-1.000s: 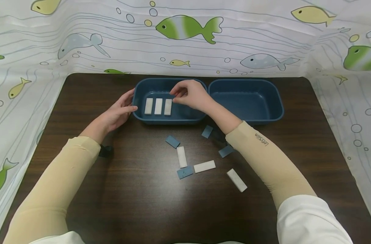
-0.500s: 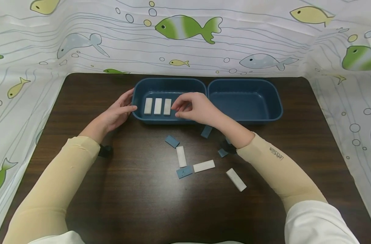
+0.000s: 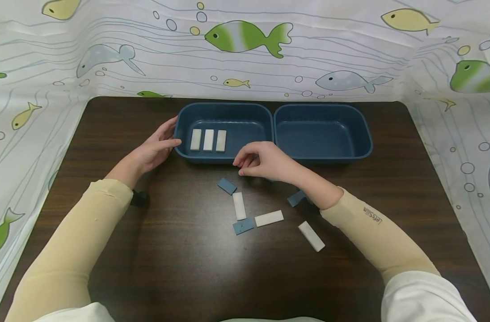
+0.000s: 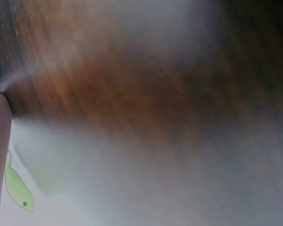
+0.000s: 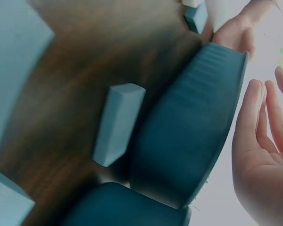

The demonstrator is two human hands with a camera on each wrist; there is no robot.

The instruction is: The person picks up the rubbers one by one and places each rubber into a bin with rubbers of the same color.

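Note:
My left hand (image 3: 154,150) rests against the left end of a blue plastic bin (image 3: 225,157), its straight thumb at the rim and its fingers along the outer wall. Three white rectangular blocks (image 3: 208,140) stand in a row inside that bin. Just in front of the same bin hovers my right hand (image 3: 269,161), fingers loosely bent and holding nothing. It mostly covers a blue block in the head view; the right wrist view shows this blue block (image 5: 118,125) beside the bin wall, with the right hand's fingers (image 5: 249,113) apart from it.
A second blue bin (image 3: 323,158) adjoins the first on the right. Three more white blocks (image 3: 269,218) lie scattered on the dark wooden table (image 3: 180,268), among blue blocks (image 3: 227,186). A fish-printed curtain (image 3: 245,67) encloses the back and sides.
My right hand has come out of the left bin, toward me and slightly right, to above the table in front. The left hand stays at the bin's end; the blocks have not moved.

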